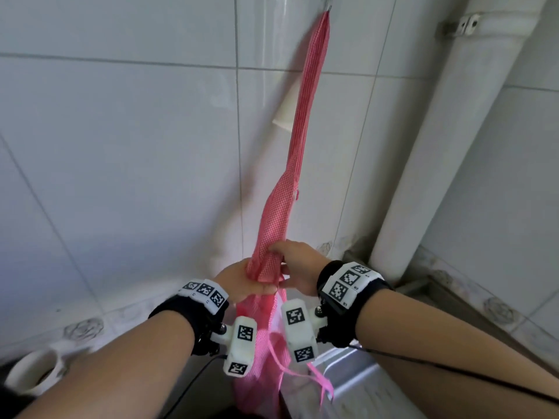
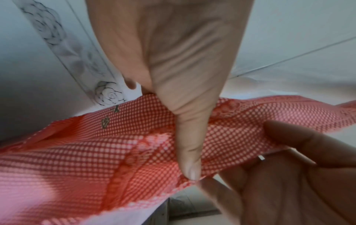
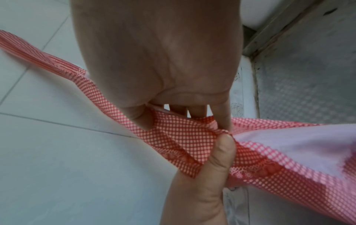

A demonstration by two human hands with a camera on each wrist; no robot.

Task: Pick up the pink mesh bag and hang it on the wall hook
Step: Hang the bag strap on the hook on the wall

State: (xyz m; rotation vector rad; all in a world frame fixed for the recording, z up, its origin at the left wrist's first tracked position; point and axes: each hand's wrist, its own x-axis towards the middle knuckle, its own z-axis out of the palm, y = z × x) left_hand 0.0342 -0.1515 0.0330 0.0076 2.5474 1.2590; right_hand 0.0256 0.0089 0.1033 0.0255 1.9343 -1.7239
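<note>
The pink mesh bag (image 1: pixel 305 116) runs in a long taut strip down the tiled wall from the small metal hook (image 1: pixel 329 6), where its top end sits. Both hands hold it low down, side by side. My left hand (image 1: pixel 251 279) grips the bunched mesh, its thumb (image 2: pixel 189 159) pressed across the netting (image 2: pixel 96 152). My right hand (image 1: pixel 298 264) pinches the same stretch (image 3: pixel 183 134) between thumb and curled fingers (image 3: pixel 224 120). Below the hands the rest of the bag (image 1: pixel 260 382) hangs loose with a pink ribbon (image 1: pixel 322 385) trailing.
A thick white pipe (image 1: pixel 429 140) climbs the corner on the right. A grey metal appliance top (image 1: pixel 366 385) lies below my right forearm. A white mug-like object (image 1: pixel 36 373) stands at lower left. A white piece (image 1: pixel 286 110) sticks to the wall behind the bag.
</note>
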